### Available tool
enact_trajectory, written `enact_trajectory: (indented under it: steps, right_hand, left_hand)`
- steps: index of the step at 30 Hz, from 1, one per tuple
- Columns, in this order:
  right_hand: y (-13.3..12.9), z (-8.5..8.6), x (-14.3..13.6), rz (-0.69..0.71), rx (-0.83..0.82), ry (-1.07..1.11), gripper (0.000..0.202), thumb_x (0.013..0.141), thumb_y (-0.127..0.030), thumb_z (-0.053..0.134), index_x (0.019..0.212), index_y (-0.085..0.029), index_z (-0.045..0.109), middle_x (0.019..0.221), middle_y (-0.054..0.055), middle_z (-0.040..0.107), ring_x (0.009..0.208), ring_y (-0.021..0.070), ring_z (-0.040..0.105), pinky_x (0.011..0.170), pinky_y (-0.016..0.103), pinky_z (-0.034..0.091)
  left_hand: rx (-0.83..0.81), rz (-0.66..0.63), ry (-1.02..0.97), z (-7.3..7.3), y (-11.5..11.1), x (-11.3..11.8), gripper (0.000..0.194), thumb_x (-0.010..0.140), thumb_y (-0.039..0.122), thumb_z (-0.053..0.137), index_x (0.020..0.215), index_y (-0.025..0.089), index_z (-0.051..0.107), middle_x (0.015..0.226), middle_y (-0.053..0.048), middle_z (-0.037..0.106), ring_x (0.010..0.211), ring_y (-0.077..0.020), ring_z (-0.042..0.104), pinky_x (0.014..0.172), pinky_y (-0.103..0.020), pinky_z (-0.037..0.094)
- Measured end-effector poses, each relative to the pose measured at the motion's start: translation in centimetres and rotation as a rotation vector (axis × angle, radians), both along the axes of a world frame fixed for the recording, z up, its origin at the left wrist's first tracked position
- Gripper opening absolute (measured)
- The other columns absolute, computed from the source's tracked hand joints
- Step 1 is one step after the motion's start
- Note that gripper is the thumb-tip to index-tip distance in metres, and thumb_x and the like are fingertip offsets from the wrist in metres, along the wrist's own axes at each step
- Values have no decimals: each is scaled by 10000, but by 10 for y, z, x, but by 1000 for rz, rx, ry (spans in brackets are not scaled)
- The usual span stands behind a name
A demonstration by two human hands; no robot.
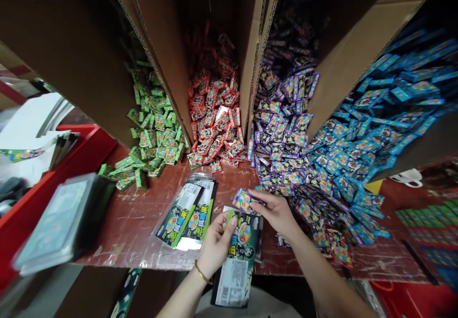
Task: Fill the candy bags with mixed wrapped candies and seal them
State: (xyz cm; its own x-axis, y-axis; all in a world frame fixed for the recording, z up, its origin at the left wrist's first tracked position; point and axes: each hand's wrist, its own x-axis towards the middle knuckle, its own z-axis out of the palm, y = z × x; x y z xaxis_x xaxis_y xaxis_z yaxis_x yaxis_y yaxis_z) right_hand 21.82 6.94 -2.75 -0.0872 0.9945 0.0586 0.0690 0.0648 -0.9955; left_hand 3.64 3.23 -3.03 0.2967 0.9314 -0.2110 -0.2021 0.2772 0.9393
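Observation:
My left hand, with a gold bangle at the wrist, is closed on a dark green printed candy package, whose barcode panel hangs past the table edge. Just above its upper end, my right hand pinches a small purple candy packet between thumb and fingers. What lies under the package top is partly hidden. To the left, two similar printed packages in clear plastic lie overlapping on the red table. Loose purple packets spread beyond my right hand.
Cardboard boxes spill green packets, red packets and blue packets. A stack of clear plastic cases stands at the left, beside a red bin. White-handled scissors lie at the right.

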Motion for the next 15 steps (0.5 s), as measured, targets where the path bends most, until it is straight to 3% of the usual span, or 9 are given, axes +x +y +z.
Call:
enact_trajectory:
  steps: [5,9,12,15]
  right_hand:
    - [1,12,21,173,21,-123,200,771,-296,654,958,-263,716,1017,42,697,960,196,639,891,354,487]
    - [-1,21,9,298,70,-226,137,794,-282,621,875,-222,715,938,51,654,786,145,629,712,266,509]
    - [-2,20,-2,249,199,-296,111,779,-308,631,810,-224,699,923,42,606,836,152,614,740,262,503]
    - [13,19,22,5,298,-472,138,795,-357,590,825,-251,673,958,31,617,924,176,602,801,284,497]
  left_hand:
    - [-12,-26,-11,0,-2,0,310,823,398,578,997,141,572,801,-37,677,701,-157,611,701,-274,481]
    - [-13,1,25,1,0,1,297,812,419,583,927,145,599,748,-24,666,673,-149,599,672,-260,482]
    - [-37,10,68,-1,4,-2,350,792,463,590,951,153,606,758,-27,671,686,-165,611,673,-268,489]
    - [-38,49,173,-10,9,-6,380,754,496,616,929,158,625,767,-28,680,729,-185,626,714,-272,491]
